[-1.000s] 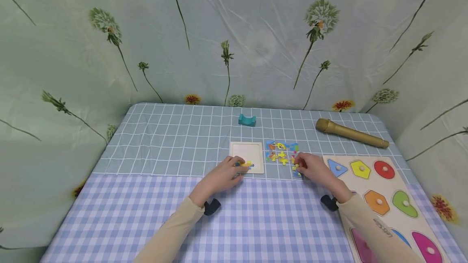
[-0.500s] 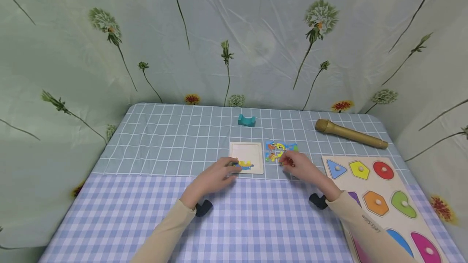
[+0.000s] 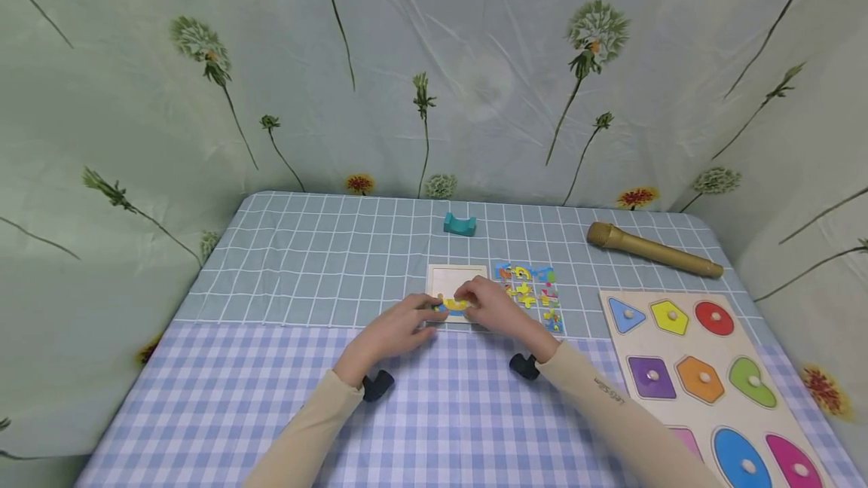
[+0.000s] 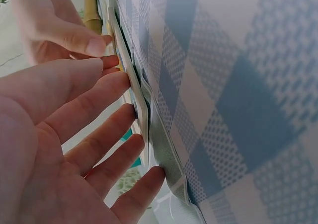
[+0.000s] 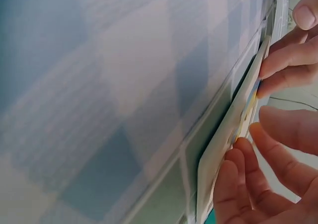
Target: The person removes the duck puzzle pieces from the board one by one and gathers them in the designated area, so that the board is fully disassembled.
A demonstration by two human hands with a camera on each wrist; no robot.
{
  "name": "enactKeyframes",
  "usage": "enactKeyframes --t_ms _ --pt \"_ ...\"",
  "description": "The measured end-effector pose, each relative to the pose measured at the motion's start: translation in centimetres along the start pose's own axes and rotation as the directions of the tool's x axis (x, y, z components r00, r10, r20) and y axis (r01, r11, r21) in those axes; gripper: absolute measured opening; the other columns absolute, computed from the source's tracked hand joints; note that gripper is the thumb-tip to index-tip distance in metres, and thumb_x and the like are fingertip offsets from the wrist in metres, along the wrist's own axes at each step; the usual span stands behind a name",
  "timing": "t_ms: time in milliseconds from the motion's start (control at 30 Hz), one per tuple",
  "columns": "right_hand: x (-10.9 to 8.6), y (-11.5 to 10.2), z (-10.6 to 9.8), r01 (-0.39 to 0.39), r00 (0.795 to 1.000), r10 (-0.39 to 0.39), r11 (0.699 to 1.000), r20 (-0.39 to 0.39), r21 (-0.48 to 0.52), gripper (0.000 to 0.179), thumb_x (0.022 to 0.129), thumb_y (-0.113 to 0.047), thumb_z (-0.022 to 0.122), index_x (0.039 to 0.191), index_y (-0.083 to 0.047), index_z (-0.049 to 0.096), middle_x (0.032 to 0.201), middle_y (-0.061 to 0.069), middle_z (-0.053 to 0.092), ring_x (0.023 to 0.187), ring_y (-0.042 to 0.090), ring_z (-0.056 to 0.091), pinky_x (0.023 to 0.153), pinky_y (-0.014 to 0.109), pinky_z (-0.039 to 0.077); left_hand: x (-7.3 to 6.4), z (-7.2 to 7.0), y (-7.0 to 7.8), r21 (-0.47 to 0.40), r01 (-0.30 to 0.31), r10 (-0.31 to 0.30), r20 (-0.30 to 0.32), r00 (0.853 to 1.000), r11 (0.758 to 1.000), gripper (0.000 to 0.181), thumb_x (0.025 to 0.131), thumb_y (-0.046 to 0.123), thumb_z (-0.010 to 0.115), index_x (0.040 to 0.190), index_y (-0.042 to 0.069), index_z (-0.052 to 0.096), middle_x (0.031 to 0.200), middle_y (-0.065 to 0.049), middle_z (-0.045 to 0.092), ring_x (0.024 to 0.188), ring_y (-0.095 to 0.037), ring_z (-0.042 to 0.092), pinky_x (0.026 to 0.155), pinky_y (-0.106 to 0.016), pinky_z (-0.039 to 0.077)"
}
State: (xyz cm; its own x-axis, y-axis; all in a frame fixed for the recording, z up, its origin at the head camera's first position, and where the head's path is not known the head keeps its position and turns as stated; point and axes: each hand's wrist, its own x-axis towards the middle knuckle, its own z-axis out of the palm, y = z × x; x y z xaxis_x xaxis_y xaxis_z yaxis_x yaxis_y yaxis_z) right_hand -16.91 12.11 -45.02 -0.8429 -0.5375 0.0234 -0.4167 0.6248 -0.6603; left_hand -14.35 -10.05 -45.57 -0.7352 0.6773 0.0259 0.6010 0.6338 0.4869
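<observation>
walls: we've got pale green sheeting (image 3: pixel 475 59) hung all round, printed with dandelions and small red flowers, a bit wrinkled
table: our table (image 3: pixel 305 247) wears a grey-blue grid cloth at the back, with a blue-and-white gingham cloth (image 3: pixel 441 428) over the near half
light: soft and even for us, no hard shadows
</observation>
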Motion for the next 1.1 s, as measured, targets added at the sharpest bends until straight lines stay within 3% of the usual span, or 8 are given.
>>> enactKeyframes --t_ms 200,367,667,833,967,1100 --pt "0.5 -0.4 0.4 -0.031 0.999 0.031 1.000 -0.011 0.003 0.024 0.080 0.010 0.056 0.101 0.004 0.066 0.088 0.008 0.056 0.080 0.019 0.051 0.073 0.031 0.045 0.0 0.0 0.1 0.006 0.003 -0.003 0.003 1.000 1.000 0.033 0.094 0.016 0.062 0.125 0.005 0.064 0.132 -0.017 0.051 0.123 -0.032 0.046 0.099 -0.043 0.041" --pt "0.7 -0.4 0.5 -0.057 0.998 0.058 0.996 -0.018 0.067 0.026 0.079 0.012 0.055 0.099 -0.002 0.066 0.084 0.006 0.051 0.075 0.017 0.045 0.066 0.028 0.040 0.1 0.0 0.2 0.008 0.002 -0.002 0.000 1.000 1.000 0.032 0.093 0.016 0.063 0.123 0.005 0.066 0.132 -0.016 0.052 0.121 -0.032 0.047 0.098 -0.043 0.041" --pt "0.8 0.2 0.5 -0.032 0.999 0.036 0.987 -0.024 0.158 0.023 0.083 0.010 0.056 0.097 -0.006 0.064 0.080 0.002 0.055 0.070 0.016 0.047 0.064 0.028 0.042 0.1 0.0 0.2 0.006 -0.006 0.006 -0.003 1.000 1.000 0.032 0.093 0.016 0.062 0.123 0.003 0.065 0.132 -0.016 0.052 0.121 -0.031 0.047 0.097 -0.042 0.042" --pt "0.1 1.0 -0.9 -0.007 1.000 0.011 0.969 -0.013 0.247 0.021 0.086 0.007 0.054 0.100 -0.004 0.064 0.076 0.002 0.055 0.066 0.015 0.050 0.061 0.028 0.043 0.1 0.0 0.2 -0.006 0.006 -0.006 0.006 1.000 1.000 0.034 0.094 0.017 0.061 0.125 0.003 0.063 0.134 -0.015 0.051 0.123 -0.032 0.045 0.099 -0.043 0.040" --pt "-1.1 2.1 -2.5 -0.004 1.000 0.003 0.969 0.003 0.246 0.019 0.085 0.007 0.054 0.097 -0.003 0.065 0.077 0.003 0.056 0.068 0.016 0.050 0.063 0.028 0.043 0.1 0.1 0.1 -0.016 0.013 -0.013 0.012 1.000 1.000 0.034 0.094 0.017 0.061 0.126 0.003 0.063 0.136 -0.015 0.050 0.125 -0.032 0.044 0.100 -0.044 0.039" --pt "-2.5 3.4 -4.2 -0.055 0.998 0.050 0.973 0.025 0.225 0.016 0.084 0.007 0.056 0.094 -0.002 0.065 0.081 0.004 0.059 0.071 0.017 0.049 0.064 0.027 0.042 0.0 0.1 0.0 -0.020 0.012 -0.011 0.012 1.000 1.000 0.034 0.095 0.017 0.060 0.126 0.003 0.062 0.137 -0.015 0.049 0.126 -0.033 0.043 0.101 -0.044 0.038"
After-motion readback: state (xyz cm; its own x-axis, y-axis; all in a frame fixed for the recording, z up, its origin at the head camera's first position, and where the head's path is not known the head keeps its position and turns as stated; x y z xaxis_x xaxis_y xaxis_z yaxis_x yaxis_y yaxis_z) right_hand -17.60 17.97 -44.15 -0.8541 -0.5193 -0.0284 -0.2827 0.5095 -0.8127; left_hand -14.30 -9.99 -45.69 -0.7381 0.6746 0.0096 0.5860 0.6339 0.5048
